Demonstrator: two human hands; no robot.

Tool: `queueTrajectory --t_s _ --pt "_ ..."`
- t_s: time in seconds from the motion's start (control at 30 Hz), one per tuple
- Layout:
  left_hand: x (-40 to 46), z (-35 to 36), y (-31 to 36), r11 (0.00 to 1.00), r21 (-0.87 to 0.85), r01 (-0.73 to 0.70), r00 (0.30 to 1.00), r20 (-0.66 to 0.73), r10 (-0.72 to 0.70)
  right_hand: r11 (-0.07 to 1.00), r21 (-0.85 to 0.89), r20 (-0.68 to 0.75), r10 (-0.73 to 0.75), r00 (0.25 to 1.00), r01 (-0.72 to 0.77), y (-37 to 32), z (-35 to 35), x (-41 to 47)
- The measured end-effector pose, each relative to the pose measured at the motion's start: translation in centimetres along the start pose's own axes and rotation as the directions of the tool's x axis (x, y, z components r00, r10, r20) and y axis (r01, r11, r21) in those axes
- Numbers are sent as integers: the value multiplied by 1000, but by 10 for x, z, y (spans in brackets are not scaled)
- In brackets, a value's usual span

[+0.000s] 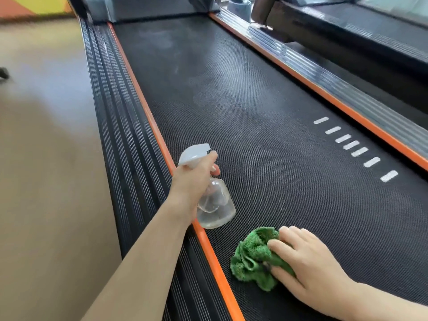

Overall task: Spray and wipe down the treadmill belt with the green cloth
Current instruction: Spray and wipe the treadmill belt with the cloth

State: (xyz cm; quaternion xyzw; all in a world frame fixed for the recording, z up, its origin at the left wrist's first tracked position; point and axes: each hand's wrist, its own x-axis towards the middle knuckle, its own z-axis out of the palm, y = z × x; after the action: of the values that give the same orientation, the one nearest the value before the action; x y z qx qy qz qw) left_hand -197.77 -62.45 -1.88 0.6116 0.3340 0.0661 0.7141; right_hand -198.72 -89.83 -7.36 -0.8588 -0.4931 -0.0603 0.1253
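1. Nearest the camera, the green cloth (pixel 253 258) is seen bunched on the near end of the treadmill belt (pixel 243 117), close to the left orange edge strip (pixel 143 105). It is pressed down and gripped by the right hand (pixel 308 267), whose fingers (pixel 281 247) are curled over its right side; the bulk of the cloth is left showing to the left of the hand.

2. Just beyond, the spray bottle (pixel 214 202) is held above the belt's left edge by the left hand (pixel 193 179). The neck is wrapped by the fingers and the white trigger head (pixel 193 154) is pointed up the belt. Whether the trigger is being squeezed cannot be told. The clear body looks nearly empty, though the liquid level is not plainly seen.

3. Farther up, pale hazy patches are seen on the middle and far belt; these are judged to be spray mist or residue, which cannot be told apart.

4. A row of white dashes (pixel 354 148) is printed near the belt's right side.

5. The step in hand is judged to be spraying, with wiping held ready.

6. The next move is judged to call for the cloth to be swept forward across the sprayed patches, with firm downward pressure and the bottle kept clear of its path.
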Motion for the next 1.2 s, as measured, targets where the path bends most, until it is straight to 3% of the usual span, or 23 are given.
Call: queueTrajectory --t_s 0.33,0.47,0.67,0.83,0.97,1.07,1.2 --pt "9 5 2 994 -97 -45 998 -45 41 1000 -9 -22 -11 1000 11 2 3 0" --pt "10 4 0 997 -59 -50 996 -78 45 999 -23 12 -41 999 42 3 0 3" --pt "10 -10 7 985 -130 -116 984 -149 96 989 -46 22 -140 990 141 24 13 87" --pt "21 -29 6 961 -102 -259 952 -194 236 999 -14 -76 28 997 -29 64 52 226" --pt "21 -28 -3 951 -70 -300 933 -230 277 976 -37 -76 211 975 -214 84 67 298" --pt "14 -25 -7 939 -33 -341 919 -222 326 971 -32 -87 236 968 -239 79 63 288" --pt "14 -24 -8 928 -49 -368 912 -214 350 998 39 -61 52 997 -49 55 42 175"
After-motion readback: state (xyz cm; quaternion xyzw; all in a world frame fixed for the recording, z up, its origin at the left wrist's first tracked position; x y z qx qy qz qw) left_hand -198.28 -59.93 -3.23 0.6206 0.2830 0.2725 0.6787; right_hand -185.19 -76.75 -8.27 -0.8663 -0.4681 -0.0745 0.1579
